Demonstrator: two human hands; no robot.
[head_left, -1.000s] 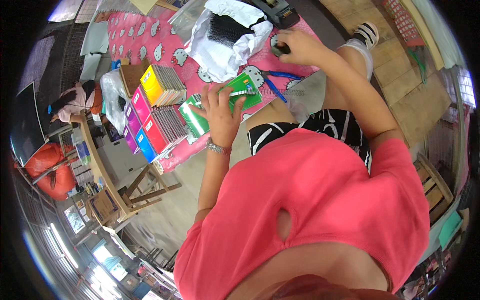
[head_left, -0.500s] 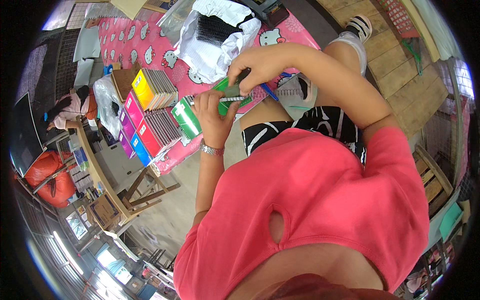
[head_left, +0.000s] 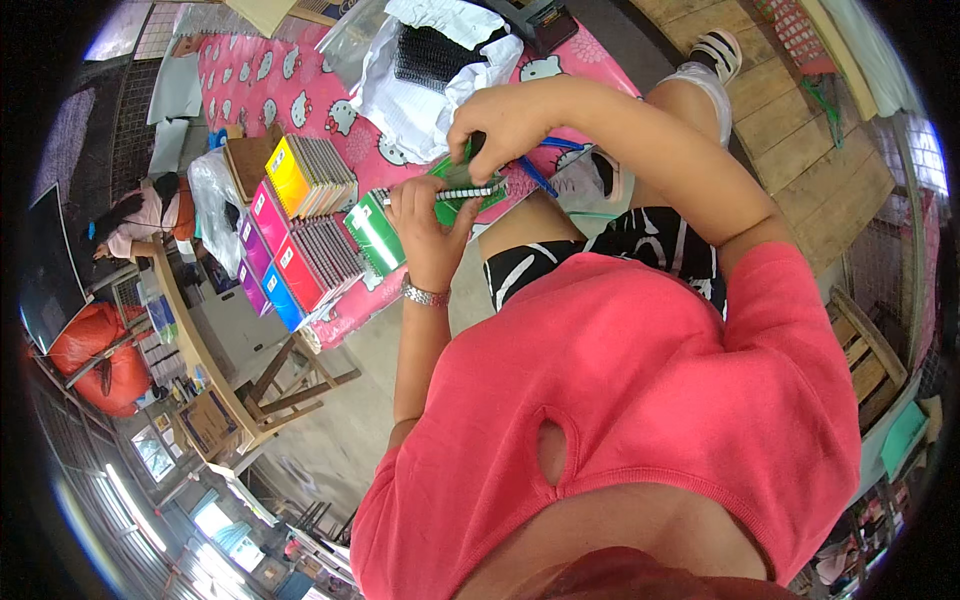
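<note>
My left hand (head_left: 424, 218), with a metal watch on the wrist, grips a green spiral notebook (head_left: 462, 206) along its wire-bound edge. A thin wire coil (head_left: 520, 186) sticks out past the right end of that edge. Over the notebook's far side my right hand (head_left: 508, 128) is bent, thumb and fingers curled around a dark gap; what is between them is hidden. Just right of the notebook lies a tool with blue handles (head_left: 538, 177). Another green notebook (head_left: 372, 232) lies left of my left hand.
Left on the pink patterned table cover (head_left: 300, 70) stand stacks of coloured spiral notebooks (head_left: 310, 180). Black coils (head_left: 430, 60) lie on crumpled white paper (head_left: 385, 95) at the back. A dark machine (head_left: 545, 25) stands behind. At far left a person (head_left: 150, 215) is by a wooden table (head_left: 185, 320).
My right hand has lifted slightly and shifted left, its thumb moving off the wire-bound edge. More of the blue-handled tool shows. My left hand keeps its grip on the notebook.
</note>
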